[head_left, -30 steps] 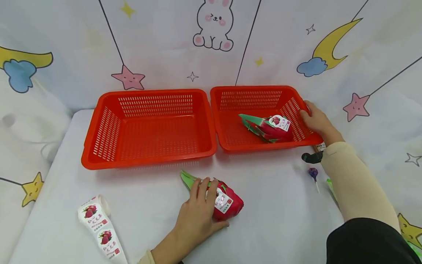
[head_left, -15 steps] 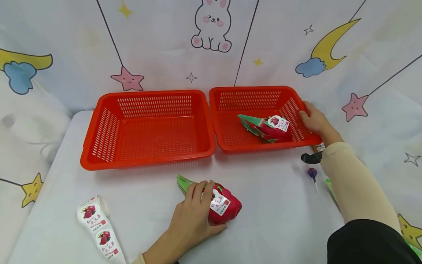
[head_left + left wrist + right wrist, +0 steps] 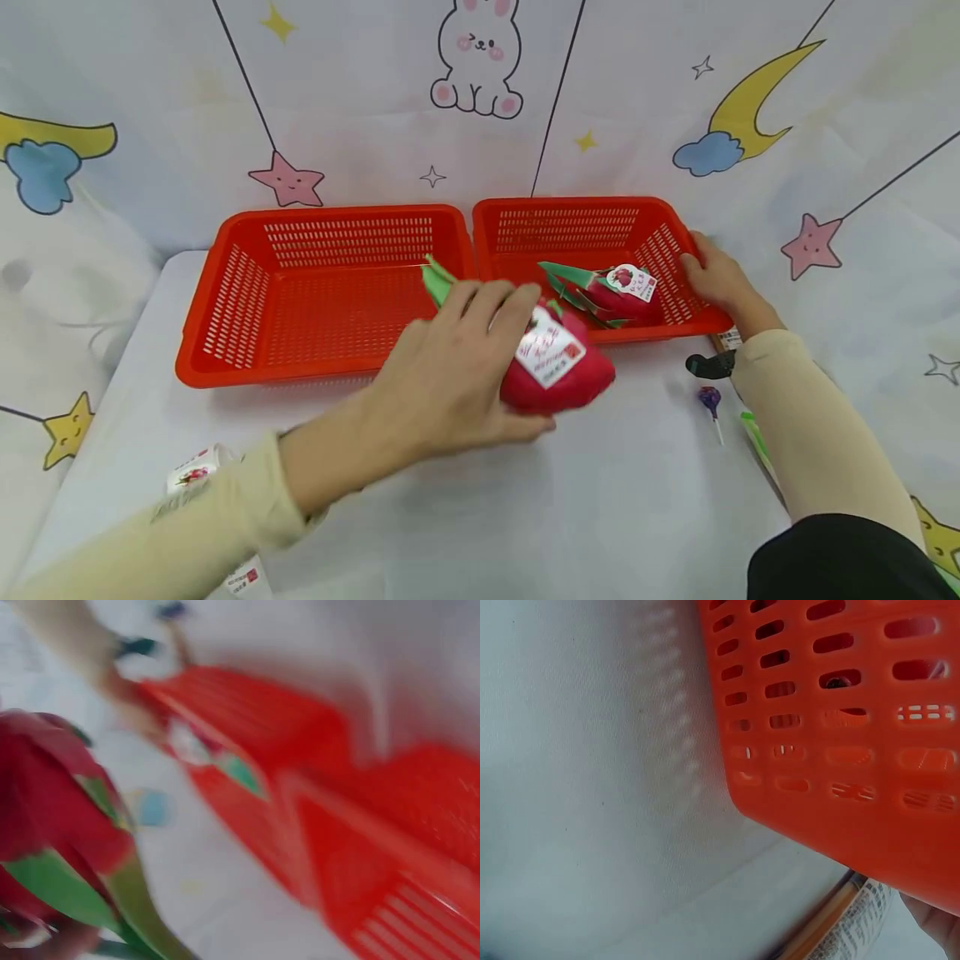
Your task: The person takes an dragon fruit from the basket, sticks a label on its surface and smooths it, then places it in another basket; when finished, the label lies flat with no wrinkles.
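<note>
My left hand (image 3: 457,375) grips a red dragon fruit (image 3: 570,379) with green leaf tips and a white label, held up in front of the two red baskets. In the left wrist view the same dragon fruit (image 3: 52,817) fills the left side, blurred. My right hand (image 3: 723,279) holds the right end of the right basket (image 3: 525,329) by its rim. Inside that basket lies another labelled dragon fruit (image 3: 622,304). The right wrist view shows the basket's slotted wall (image 3: 817,802) close up, with only a bit of the right hand (image 3: 937,926) at the lower corner.
The left basket (image 3: 337,312) has nothing in it. A roll of labels (image 3: 198,467) lies front left, partly behind the left sleeve. Near the right forearm are a lollipop (image 3: 708,400), a dark curved object (image 3: 711,365) and a green-tipped item (image 3: 756,435).
My left hand has lifted the dragon fruit off the table and carried it forward and to the right, toward the right basket. My right hand stays on the basket rim.
</note>
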Tool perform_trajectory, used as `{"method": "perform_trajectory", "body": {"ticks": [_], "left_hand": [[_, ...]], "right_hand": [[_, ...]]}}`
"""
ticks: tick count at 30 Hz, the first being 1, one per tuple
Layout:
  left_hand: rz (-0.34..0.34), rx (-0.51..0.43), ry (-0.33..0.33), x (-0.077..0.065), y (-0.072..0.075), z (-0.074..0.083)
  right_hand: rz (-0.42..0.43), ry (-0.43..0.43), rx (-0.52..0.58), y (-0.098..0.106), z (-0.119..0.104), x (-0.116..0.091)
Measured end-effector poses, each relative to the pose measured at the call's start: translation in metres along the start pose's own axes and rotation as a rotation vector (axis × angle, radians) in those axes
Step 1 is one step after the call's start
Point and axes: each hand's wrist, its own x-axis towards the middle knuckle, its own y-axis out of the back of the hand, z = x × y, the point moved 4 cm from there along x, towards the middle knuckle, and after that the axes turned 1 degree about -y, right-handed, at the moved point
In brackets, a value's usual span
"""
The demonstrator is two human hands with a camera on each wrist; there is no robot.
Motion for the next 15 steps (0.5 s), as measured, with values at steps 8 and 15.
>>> {"method": "perform_trajectory", "body": {"ticks": [8, 15], "left_hand": [[-0.284, 0.077, 0.044, 0.116, -0.060, -0.034], [-0.409, 0.131, 0.037, 0.148, -0.122, -0.043]], "right_hand": [[0.010, 0.006, 0.021, 0.003, 0.002, -0.003], [0.031, 0.007, 0.038, -0.001, -0.002, -0.003]]}}
